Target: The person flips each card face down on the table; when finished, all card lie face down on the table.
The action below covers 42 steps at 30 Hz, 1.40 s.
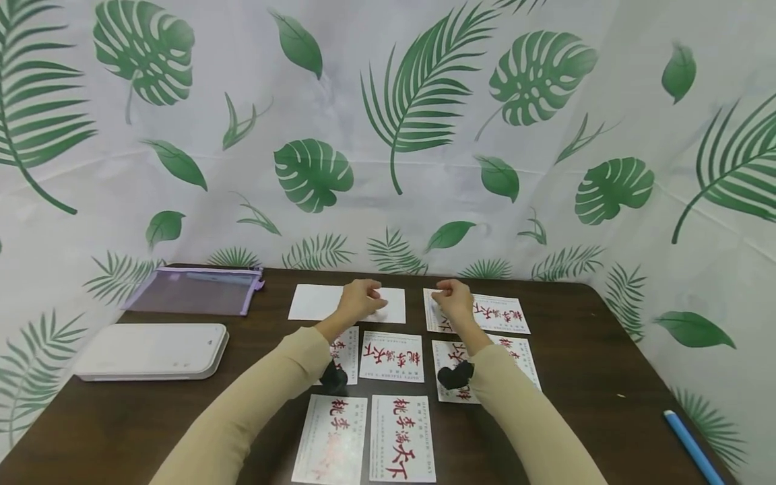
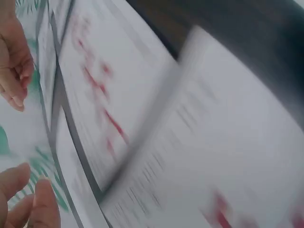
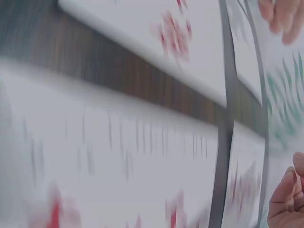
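My left hand (image 1: pixel 362 301) above the blank paper (image 1: pixel 315 302) and right hand (image 1: pixel 456 304) above printed cards (image 1: pixel 502 314) to its right look loosely curled and empty; with further cards (image 1: pixel 402 438) in front of it, the layout seems nearly done, that paper perhaps left.

Both hands (image 1: pixel 359 302) (image 1: pixel 456 304) over white cards (image 1: pixel 391 357), most red-lettered (blank at the back left), on a dark brown table (image 1: pixel 582 384)

Red-lettered white cards (image 1: pixel 403 438) — dark-brown table (image 1: pixel 576 404)
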Tool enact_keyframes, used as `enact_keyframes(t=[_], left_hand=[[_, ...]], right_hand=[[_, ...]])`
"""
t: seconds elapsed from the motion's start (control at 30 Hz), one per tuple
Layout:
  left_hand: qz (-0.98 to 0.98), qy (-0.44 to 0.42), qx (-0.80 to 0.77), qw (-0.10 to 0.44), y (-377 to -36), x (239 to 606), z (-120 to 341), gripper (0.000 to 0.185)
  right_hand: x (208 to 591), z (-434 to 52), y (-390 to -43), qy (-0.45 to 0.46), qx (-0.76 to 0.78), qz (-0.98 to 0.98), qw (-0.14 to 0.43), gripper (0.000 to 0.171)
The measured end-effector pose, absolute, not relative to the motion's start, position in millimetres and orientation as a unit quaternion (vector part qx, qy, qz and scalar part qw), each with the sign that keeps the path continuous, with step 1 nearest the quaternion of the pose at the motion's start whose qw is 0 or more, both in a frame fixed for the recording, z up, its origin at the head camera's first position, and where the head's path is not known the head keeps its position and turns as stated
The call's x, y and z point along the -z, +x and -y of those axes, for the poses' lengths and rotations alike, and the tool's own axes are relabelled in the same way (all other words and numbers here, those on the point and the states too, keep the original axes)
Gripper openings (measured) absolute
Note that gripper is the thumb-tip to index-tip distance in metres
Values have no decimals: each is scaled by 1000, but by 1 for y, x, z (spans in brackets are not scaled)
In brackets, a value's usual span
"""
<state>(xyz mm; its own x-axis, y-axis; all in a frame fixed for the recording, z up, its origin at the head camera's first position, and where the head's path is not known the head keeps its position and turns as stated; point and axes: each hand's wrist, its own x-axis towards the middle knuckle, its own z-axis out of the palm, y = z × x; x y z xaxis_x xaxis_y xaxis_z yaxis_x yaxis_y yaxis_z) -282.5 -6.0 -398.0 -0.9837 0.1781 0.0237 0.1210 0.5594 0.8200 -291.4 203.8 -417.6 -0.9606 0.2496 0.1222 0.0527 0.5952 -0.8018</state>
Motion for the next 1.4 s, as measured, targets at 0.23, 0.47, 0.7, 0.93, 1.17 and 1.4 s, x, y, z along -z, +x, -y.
enact_keyframes(t=[0.23,0.47,0.7,0.93,1.17,1.4], left_hand=[[-840,79,-525,114,-284,402,-37,52],[-842,74,-517,131,-291,408,-66,59],[-885,86,-442,121,-293,407,-80,63],[-935,111,-323,90,-298,409,-92,26],[-939,115,-311,86,-302,406,-95,23],[-941,120,-302,96,-304,408,-95,24]], right_hand=[[421,-253,-292,-118,-452,882,58,32],[426,-268,-294,-118,-439,891,13,38],[424,-268,-294,-111,-418,902,-13,43],[424,-271,-299,-109,-404,908,-28,43],[417,-272,-303,-105,-393,913,-32,41],[415,-274,-304,-99,-405,907,-51,43]])
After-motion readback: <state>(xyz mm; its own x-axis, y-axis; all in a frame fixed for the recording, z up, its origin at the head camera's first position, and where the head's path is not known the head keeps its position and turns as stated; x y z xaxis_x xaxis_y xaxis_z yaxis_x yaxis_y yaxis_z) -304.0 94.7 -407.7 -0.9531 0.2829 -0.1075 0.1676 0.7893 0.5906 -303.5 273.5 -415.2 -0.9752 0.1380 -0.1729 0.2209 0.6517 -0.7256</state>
